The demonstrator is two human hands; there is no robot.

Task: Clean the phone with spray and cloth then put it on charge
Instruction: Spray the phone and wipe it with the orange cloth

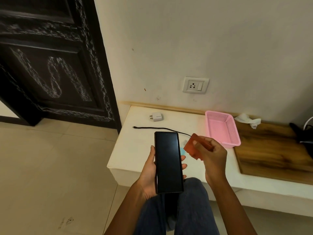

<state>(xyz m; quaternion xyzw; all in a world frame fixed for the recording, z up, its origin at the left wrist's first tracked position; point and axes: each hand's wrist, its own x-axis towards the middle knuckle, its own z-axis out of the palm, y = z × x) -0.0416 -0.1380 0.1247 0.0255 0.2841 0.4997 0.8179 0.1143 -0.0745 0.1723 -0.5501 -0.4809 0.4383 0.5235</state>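
Observation:
My left hand (149,173) holds a black phone (168,162) upright, its dark screen facing me, over the front edge of a white ledge (135,146). Just to the phone's right, my right hand (210,156) pinches an orange-red cloth (192,147), which does not touch the phone. A pale blue object (182,151), mostly hidden behind the phone and cloth, lies on the ledge. Farther back lie a white charger plug (157,116) and a black cable (160,128). A wall socket (195,85) sits above them.
An empty pink basket (221,129) stands on the ledge to the right, next to a wooden board (274,153) with crumpled white tissue (247,120) behind it. A dark bag (303,134) is at the far right. A dark door (50,65) stands at left, my knee (186,209) below.

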